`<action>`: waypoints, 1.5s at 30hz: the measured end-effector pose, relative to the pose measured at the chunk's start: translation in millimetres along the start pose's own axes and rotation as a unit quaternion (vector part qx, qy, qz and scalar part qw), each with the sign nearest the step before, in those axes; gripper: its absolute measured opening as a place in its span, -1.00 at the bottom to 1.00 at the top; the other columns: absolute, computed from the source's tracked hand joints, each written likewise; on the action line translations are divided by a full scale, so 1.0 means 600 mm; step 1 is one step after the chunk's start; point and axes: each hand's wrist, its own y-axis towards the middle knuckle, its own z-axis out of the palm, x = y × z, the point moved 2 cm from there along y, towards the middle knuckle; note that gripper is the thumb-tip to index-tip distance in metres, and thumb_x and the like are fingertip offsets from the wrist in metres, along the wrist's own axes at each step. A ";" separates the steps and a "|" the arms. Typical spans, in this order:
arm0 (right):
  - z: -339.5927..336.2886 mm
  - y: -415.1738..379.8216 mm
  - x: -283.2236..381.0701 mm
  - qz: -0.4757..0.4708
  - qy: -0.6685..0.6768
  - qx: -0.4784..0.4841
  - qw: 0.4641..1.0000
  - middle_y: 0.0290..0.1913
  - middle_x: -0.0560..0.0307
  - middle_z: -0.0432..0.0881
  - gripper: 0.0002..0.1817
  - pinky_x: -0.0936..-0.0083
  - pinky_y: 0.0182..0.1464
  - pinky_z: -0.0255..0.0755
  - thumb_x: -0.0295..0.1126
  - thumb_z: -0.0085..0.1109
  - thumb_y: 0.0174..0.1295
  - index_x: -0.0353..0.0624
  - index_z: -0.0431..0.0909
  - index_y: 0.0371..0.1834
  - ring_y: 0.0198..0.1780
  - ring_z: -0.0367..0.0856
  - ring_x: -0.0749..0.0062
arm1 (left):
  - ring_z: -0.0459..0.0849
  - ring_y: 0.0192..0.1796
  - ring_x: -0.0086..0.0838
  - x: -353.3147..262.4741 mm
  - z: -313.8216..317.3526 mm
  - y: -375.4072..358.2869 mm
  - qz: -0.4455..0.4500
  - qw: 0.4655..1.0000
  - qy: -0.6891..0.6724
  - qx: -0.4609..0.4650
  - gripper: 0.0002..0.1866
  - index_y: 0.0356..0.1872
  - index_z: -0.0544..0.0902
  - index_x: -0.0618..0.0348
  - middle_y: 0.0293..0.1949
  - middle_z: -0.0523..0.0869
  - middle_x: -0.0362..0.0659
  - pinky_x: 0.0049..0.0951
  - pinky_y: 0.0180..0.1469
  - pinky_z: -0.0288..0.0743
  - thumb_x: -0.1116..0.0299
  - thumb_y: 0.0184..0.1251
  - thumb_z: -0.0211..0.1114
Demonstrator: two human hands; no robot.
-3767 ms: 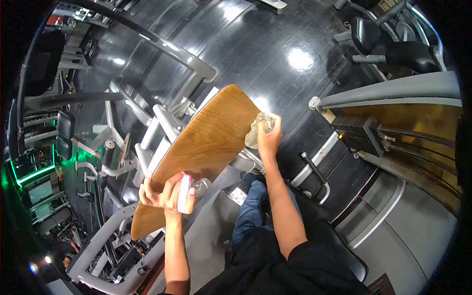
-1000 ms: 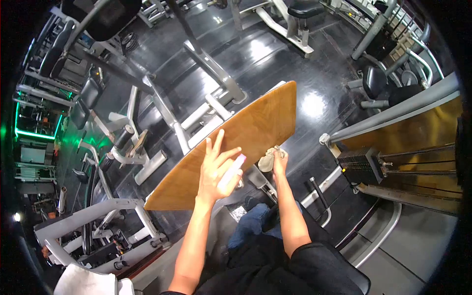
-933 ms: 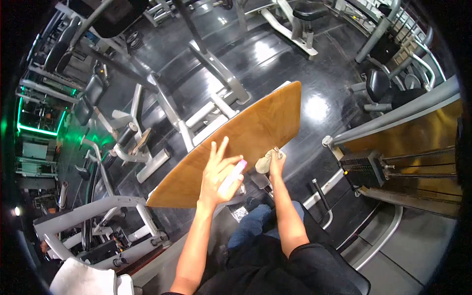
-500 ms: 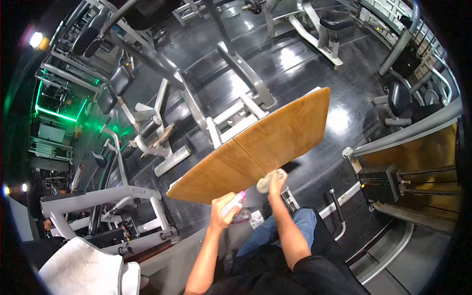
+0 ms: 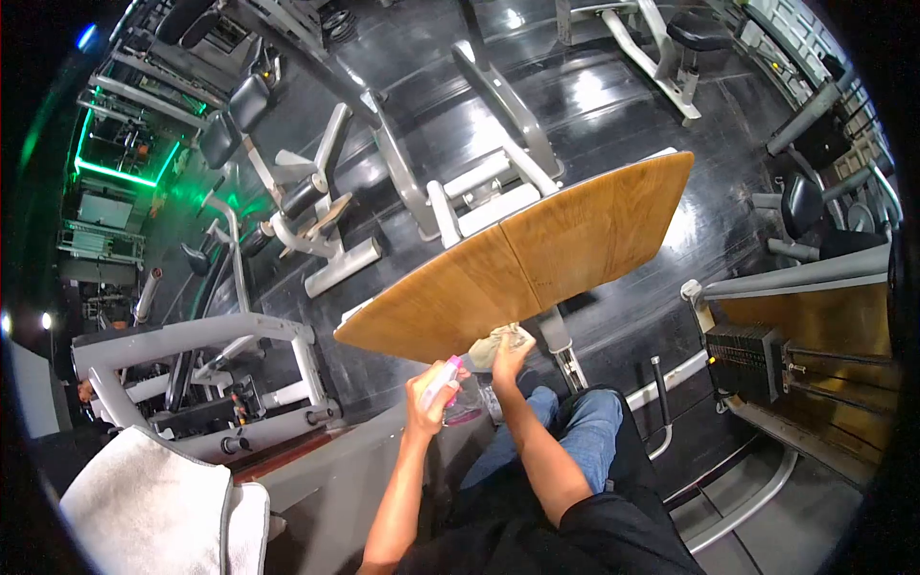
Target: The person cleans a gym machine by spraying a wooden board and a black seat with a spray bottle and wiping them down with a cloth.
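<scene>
My left hand [image 5: 430, 399] is closed round the neck of a spray bottle [image 5: 467, 407] with a white and pink trigger head; its clear body holds pinkish liquid. In my right hand [image 5: 513, 356] is a crumpled, pale yellowish cloth [image 5: 494, 346], bunched at the near edge of a wooden board [image 5: 537, 254]. The board is a tilted panel with a seam across its middle, fixed on a grey metal machine frame. My left hand is just below the board's near edge, left of the cloth. Whether the cloth presses on the board is hard to tell.
A light towel [image 5: 144, 498] hangs over something at lower left, beside a grey machine frame [image 5: 192, 335]. A weight stack [image 5: 743, 362] stands to the right. Other gym machines with black seats [image 5: 700, 32] surround the dark floor [image 5: 613, 86].
My right hand has moved left with the cloth along the board's near edge, closer to the spray bottle. My left hand keeps hold of the bottle. The whole view has shifted slightly.
</scene>
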 end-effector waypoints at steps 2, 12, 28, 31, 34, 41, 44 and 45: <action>-0.015 -0.014 0.025 0.008 -0.020 0.062 0.998 0.01 -0.11 0.61 -0.50 0.20 0.13 0.44 -0.18 0.32 0.26 -0.12 0.33 0.14 0.05 0.61 0.09 | 0.73 -0.38 -0.39 0.004 -0.004 -0.010 -0.012 1.000 -0.005 -0.009 -0.55 -0.17 0.66 0.44 -0.27 0.77 0.00 -0.44 -0.29 0.58 0.14 0.20 0.17; -0.017 0.021 0.083 -0.068 0.089 -0.061 0.992 -0.07 -0.09 0.61 -0.68 0.25 0.01 0.49 -0.32 0.19 0.35 -0.23 0.38 0.04 -0.06 0.61 0.19 | 0.69 -0.41 -0.44 0.050 -0.011 -0.078 -0.050 0.991 -0.084 -0.088 -0.67 -0.26 0.69 0.31 -0.33 0.77 -0.07 -0.44 -0.34 0.52 0.23 0.18 0.15; -0.005 0.003 0.016 -0.007 0.103 0.047 0.994 0.00 0.03 0.51 -0.67 0.30 0.16 0.37 -0.39 0.18 0.28 -0.19 0.37 0.05 0.06 0.49 0.25 | 0.68 -0.32 -0.44 0.101 -0.023 -0.159 -0.098 0.970 -0.145 -0.171 -0.60 -0.17 0.66 0.38 -0.26 0.77 -0.03 -0.46 -0.25 0.54 0.21 0.14 0.15; 0.012 -0.031 0.025 -0.060 0.076 -0.028 0.995 -0.01 -0.08 0.52 -0.66 0.24 0.07 0.45 -0.37 0.13 0.32 -0.22 0.31 0.08 -0.02 0.56 0.17 | 0.68 -0.32 -0.45 0.119 -0.018 -0.179 -0.106 0.964 -0.153 -0.193 -0.59 -0.15 0.66 0.38 -0.24 0.76 -0.03 -0.47 -0.25 0.53 0.20 0.15 0.16; 0.046 -0.073 -0.029 -0.016 0.028 -0.021 0.999 -0.01 -0.18 0.51 -0.63 0.17 0.07 0.44 -0.32 0.08 0.34 -0.23 0.23 0.09 0.01 0.57 0.10 | 0.68 -0.33 -0.46 0.131 -0.019 -0.194 -0.100 0.963 -0.151 -0.201 -0.59 -0.13 0.66 0.37 -0.25 0.76 -0.04 -0.48 -0.26 0.53 0.21 0.16 0.17; 0.096 -0.092 -0.203 0.189 0.080 0.180 0.962 -0.06 -0.12 0.60 -0.68 0.25 -0.05 0.57 -0.39 0.02 0.36 -0.26 0.26 0.10 -0.09 0.64 0.14 | 0.68 -0.32 -0.41 0.125 -0.035 -0.189 -0.124 0.958 -0.145 -0.213 -0.55 -0.11 0.64 0.41 -0.24 0.76 0.03 -0.42 -0.20 0.53 0.20 0.14 0.15; 0.052 -0.070 -0.096 0.131 0.168 0.217 0.953 -0.44 -0.01 0.67 -0.75 0.26 -0.28 0.62 -0.32 0.06 0.42 -0.27 0.48 -0.35 -0.39 0.67 0.23 | 0.68 -0.33 -0.40 0.120 -0.042 -0.185 -0.102 0.960 -0.142 -0.217 -0.58 -0.16 0.64 0.42 -0.25 0.75 0.04 -0.42 -0.19 0.53 0.21 0.14 0.14; 0.042 -0.050 -0.087 0.108 0.190 0.198 0.956 -0.39 0.00 0.66 -0.78 0.29 -0.26 0.62 -0.30 0.06 0.43 -0.25 0.45 -0.28 -0.37 0.67 0.24 | 0.68 -0.33 -0.40 0.126 -0.041 -0.189 -0.104 0.959 -0.142 -0.220 -0.58 -0.16 0.64 0.42 -0.25 0.75 0.04 -0.42 -0.19 0.53 0.21 0.14 0.14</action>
